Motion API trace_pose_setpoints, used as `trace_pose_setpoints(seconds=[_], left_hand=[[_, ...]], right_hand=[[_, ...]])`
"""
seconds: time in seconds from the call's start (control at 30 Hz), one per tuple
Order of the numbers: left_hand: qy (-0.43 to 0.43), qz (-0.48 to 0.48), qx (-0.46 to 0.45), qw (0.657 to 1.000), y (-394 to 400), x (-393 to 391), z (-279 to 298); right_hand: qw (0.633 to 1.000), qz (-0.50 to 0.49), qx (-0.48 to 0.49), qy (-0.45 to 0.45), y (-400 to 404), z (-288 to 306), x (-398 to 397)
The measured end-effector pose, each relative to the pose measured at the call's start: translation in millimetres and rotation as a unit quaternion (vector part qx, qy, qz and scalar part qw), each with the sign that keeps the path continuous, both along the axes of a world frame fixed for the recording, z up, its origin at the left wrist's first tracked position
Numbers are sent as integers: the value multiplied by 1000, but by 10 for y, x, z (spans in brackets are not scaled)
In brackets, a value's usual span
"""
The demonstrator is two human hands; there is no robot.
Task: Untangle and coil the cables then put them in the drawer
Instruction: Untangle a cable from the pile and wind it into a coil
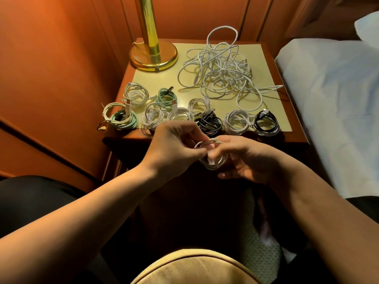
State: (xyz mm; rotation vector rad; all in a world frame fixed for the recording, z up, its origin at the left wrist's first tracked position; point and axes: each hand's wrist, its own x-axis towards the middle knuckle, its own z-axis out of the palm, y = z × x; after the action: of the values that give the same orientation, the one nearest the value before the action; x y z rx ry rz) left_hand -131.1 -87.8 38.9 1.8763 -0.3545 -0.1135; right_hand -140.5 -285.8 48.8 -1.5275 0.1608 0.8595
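Both hands meet just in front of the tabletop, low and close to the body, so the person can see the small work well. The left hand pinches one side of a small white coil, and the right hand pinches the other side. Each grip is closed tight on the coil, with fingers wrapped over its loops. I think they hold it from both sides so the loops do not spring open while the loose end gets tucked in. The plug end seems to sit near the bottom of the coil, but it is hard to tell.

On the tabletop, a row of finished coils lies along the near edge, at 6 o'clock. Some are white, some green, some black. They sit side by side, and some touch or overlap. I think they wait there, close to the hands, so they are easy to scoop up for the drawer later. I cannot see the drawer.

A big messy pile of white cables sits toward 2 o'clock on the tabletop, well apart from the neat row. That keeps the done ones from mixing with the knotted ones. A gold lamp stands at 10 o'clock, out of the way. A bed is at 3 o'clock.

Much work is left, because the pile is big and nothing looks put away yet
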Motion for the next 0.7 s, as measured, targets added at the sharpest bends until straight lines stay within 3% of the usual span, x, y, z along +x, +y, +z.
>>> trace_pose_setpoints(seconds=[0.23,0.4,0.6,0.7], left_hand=[[-22,-19,16,999,4,17,-67],[-90,-13,126,988,41,81,-57],[-69,-13,175,982,184,296,190],[-115,-7,188,975,207,464,380]], right_hand=[[991,-20,-55,-120,53,-71,-31],[978,-3,-115,-173,14,-40,0],[984,-19,-61,-164,-19,103,104],[980,-15,-35,-194,-44,269,270]])
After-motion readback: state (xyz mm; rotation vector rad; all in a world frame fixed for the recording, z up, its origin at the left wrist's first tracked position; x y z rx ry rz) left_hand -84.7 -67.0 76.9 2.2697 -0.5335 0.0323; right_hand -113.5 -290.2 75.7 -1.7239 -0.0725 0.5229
